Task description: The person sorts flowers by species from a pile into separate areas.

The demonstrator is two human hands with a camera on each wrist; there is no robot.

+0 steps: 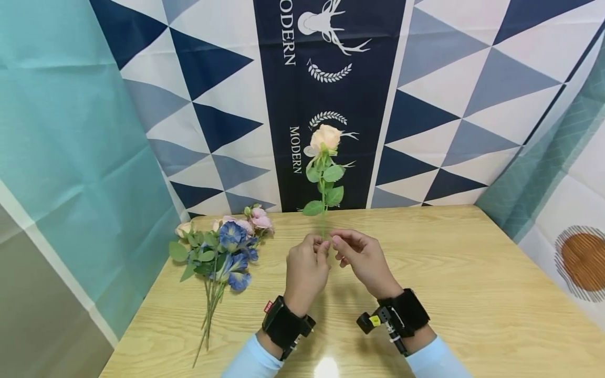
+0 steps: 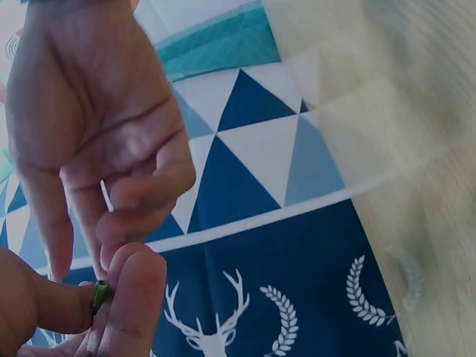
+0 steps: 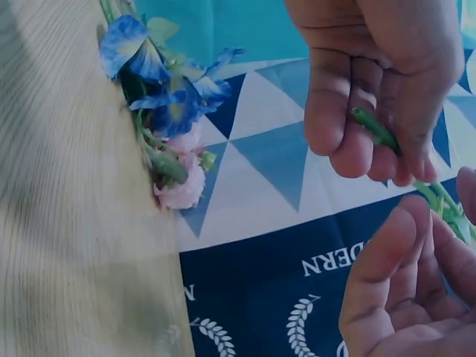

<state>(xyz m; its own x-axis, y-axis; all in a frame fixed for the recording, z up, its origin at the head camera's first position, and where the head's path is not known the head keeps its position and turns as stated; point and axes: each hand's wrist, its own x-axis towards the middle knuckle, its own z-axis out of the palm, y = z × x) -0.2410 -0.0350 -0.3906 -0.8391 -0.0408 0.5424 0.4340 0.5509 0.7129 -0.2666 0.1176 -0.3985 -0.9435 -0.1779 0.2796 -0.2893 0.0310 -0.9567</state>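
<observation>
A peach artificial rose (image 1: pixel 326 137) with green leaves stands upright above the table. My left hand (image 1: pixel 306 265) pinches its green stem low down, between thumb and fingers. The cut stem end (image 3: pixel 378 132) sticks out below that grip in the right wrist view, and the same stem tip (image 2: pixel 100 296) pokes between thumb and finger in the left wrist view. Just right of the stem, my right hand (image 1: pixel 363 260) has its fingers loosely bent, fingertips right at the stem above the left hand and gripping nothing.
On the table's (image 1: pixel 472 294) left side lies a bunch of artificial flowers with blue blooms (image 1: pixel 232 235), pink blooms (image 1: pixel 261 219) and long stems (image 1: pixel 210 315) reaching toward the front. A patterned cloth (image 1: pixel 227 94) hangs behind, with a teal cloth (image 1: pixel 71 157) on the left.
</observation>
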